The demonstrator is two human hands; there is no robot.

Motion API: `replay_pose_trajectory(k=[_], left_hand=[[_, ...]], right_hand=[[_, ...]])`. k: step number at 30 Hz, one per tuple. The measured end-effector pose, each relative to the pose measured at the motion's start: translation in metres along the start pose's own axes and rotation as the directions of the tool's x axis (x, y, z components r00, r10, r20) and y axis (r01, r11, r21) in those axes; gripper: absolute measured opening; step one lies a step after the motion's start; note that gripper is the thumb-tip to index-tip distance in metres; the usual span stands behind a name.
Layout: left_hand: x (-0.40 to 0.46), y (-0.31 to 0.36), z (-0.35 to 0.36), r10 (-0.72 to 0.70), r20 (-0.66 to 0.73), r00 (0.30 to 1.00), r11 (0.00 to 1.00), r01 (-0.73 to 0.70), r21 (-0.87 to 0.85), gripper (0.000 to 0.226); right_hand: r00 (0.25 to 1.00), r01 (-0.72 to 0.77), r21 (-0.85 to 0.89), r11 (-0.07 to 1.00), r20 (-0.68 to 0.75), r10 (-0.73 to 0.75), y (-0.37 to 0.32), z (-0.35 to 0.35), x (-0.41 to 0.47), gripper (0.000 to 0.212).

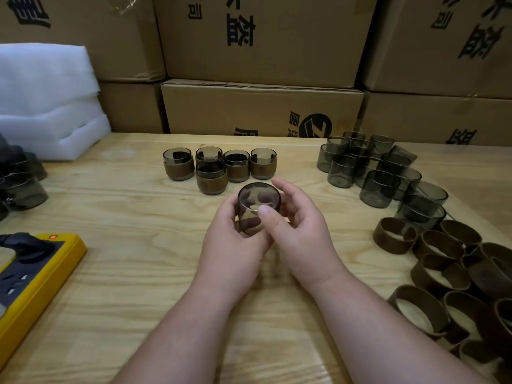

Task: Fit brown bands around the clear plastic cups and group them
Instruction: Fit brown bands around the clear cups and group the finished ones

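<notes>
1. Smoky clear plastic marks the cup (259,207) held above the middle of the desk (133,286), tipped so its open mouth faces the camera; no band shows on it
2. Left hand (235,239) curls round the cup's left side and underside, gripping it
3. Right hand (299,231) cradles the cup's right side, its thumb (270,217) pressed on the near rim and its fingers (288,187) curved behind the wall, so it grips the cup too
4. Five banded cups (219,169) stand upright just beyond the hands, toward the desk's far edge: four in a row and one nudged forward, each wearing a brown band round its lower half
5. Bare cups (371,167) crowd together near the desk's far right corner, most upright, some leaning on others
6. Loose brown bands (440,270) lie heaped along the right edge, running down to the near right corner, touching one another
7. More smoky cups (22,181) sit at the left edge, partly cut off by the frame
8. White foam sheets (50,101) are stacked at the far left corner
9. Yellow power strip (33,281) lies at the near left edge with a black plug (27,245) in it and a small red light on
10. Cardboard boxes (260,106) with dark printing rise as a wall behind the desk's far edge
</notes>
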State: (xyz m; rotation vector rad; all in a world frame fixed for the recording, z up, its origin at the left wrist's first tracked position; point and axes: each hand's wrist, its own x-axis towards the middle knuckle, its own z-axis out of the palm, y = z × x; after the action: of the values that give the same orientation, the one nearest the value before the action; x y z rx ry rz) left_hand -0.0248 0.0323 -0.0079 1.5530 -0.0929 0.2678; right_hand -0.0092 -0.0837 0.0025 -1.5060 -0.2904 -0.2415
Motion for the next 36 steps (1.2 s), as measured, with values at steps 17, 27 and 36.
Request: replay_pose_trajectory(k=[17,27,36], left_hand=[[-0.0096,0.0052,0.0058,0.109,0.075,0.991,0.928,-0.129,0.351,0.073],[-0.0046,0.0047,0.0049,0.088,-0.028,0.996,0.990,-0.085,0.111,0.063],[-0.0008,-0.0002,0.0017,0.070,-0.085,0.994,0.992,-0.060,0.110,0.054]], right_hand=[[0.973,-0.127,0.101,0.987,-0.181,0.144,-0.0030,-0.0045,0.0037,0.031],[0.992,-0.069,0.218,0.974,-0.087,0.090,0.0015,-0.0051,0.0062,0.025],[0.998,0.022,0.043,0.999,0.060,-0.024,0.0061,0.0001,0.0014,0.031]])
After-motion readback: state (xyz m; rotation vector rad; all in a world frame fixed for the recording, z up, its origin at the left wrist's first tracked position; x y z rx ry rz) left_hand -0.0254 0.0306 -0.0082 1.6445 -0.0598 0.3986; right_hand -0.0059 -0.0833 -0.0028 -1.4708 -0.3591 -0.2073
